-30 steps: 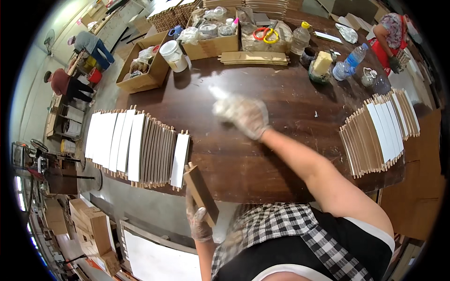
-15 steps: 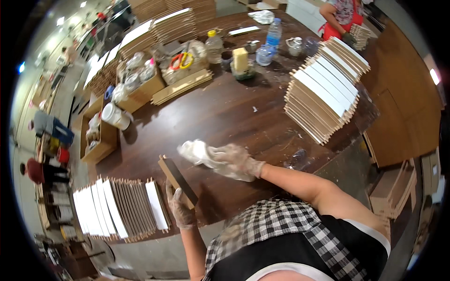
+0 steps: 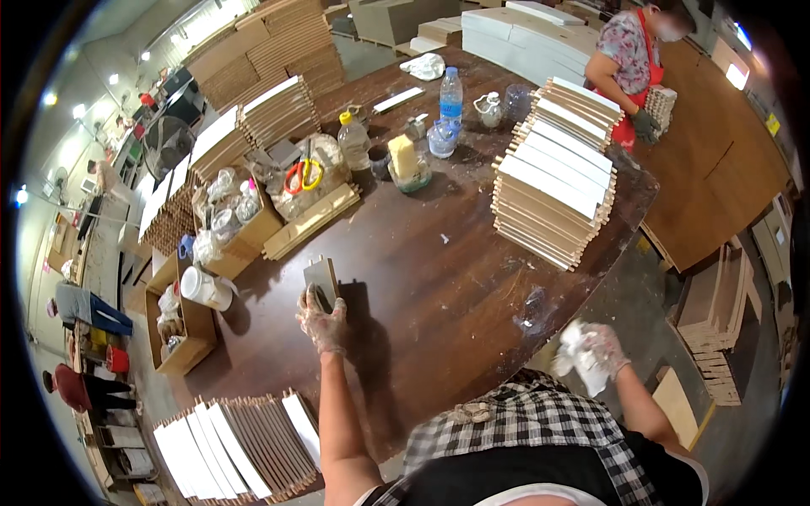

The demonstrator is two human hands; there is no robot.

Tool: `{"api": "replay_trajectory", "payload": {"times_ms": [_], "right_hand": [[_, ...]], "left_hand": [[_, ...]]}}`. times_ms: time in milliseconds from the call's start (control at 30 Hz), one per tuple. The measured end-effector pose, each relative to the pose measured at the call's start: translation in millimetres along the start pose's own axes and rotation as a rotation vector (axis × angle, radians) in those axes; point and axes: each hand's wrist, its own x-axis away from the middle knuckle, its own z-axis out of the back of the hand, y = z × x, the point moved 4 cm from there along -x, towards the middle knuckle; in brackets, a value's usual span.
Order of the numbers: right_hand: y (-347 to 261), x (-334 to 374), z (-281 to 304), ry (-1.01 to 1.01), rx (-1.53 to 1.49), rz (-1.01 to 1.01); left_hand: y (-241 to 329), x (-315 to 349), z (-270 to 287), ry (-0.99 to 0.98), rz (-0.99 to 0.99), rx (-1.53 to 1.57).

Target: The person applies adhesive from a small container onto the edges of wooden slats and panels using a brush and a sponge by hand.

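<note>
My left hand (image 3: 321,325), in a clear glove, reaches out over the brown table (image 3: 422,312). Its fingers are closed round a narrow grey-brown board (image 3: 322,278) with small dowel pegs at the far end, held above or against the tabletop. Past the table's near right edge, beside my apron, my right hand (image 3: 604,347) grips a crumpled white cloth (image 3: 580,356); this hand is gloved too. A row of white and brown doweled boards (image 3: 240,443) stands at the near left. Another stack of such boards (image 3: 557,173) lies on the right side.
At the far left stand cardboard boxes (image 3: 190,341) of bagged items, a white tub (image 3: 207,288) and scissors (image 3: 304,175). Bottles (image 3: 450,101) and a yellow block (image 3: 403,158) sit farther back. A co-worker (image 3: 629,63) holds boards beyond the right corner.
My left hand has moved forward with the board, which is turned more upright in view. My right hand has drawn back from the table's middle to its right edge, still with the cloth.
</note>
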Motion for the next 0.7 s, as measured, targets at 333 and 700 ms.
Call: {"api": "replay_trajectory", "payload": {"times_ms": [333, 700], "right_hand": [[-103, 0, -37, -0.704, 0.047, -0.039], [-234, -25, -59, -1.071, -1.036, 0.135]], "left_hand": [[31, -55, -3, 0.069, -0.414, 0.014], [183, 144, 6, -1.136, -0.238, 0.998]]}}
